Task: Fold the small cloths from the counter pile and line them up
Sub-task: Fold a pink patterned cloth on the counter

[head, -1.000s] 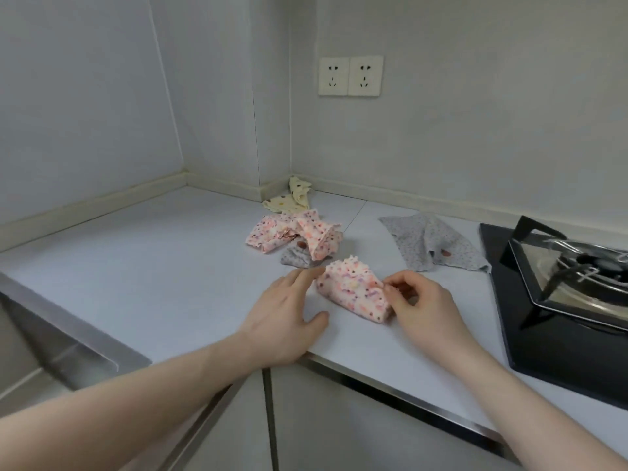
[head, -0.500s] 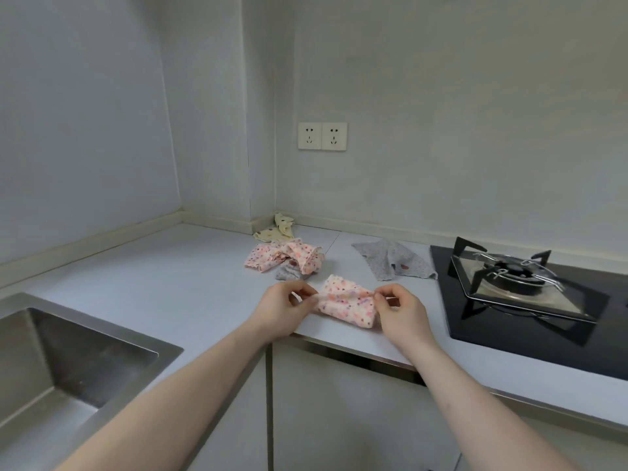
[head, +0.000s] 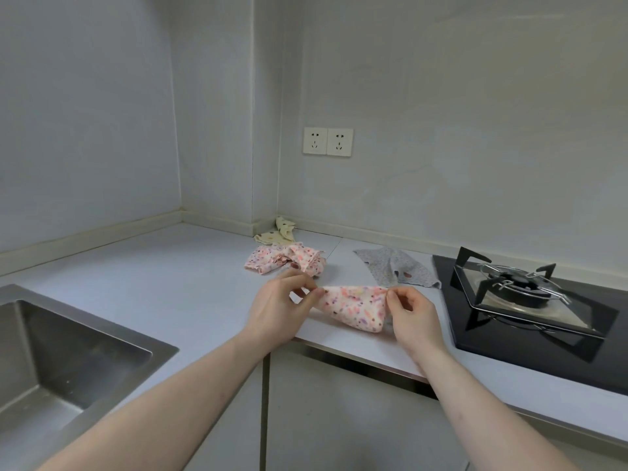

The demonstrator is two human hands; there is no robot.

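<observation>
Lifted off the desk (head: 170, 287) now, pink cloth (head: 355, 305) stretched above its front edge, your left hand (head: 277, 312) and right hand (head: 413, 316) each pinching a top corner.

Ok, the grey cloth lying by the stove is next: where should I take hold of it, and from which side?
Judging by its pose, take the grey cloth by its far-left corner, which lies flat and pointed on the counter, coming from the left, away from the stove. Its right half is rumpled, with a hole, so a pinch there would likely bunch it. Both hands are busy stretching the pink cloth.
</observation>
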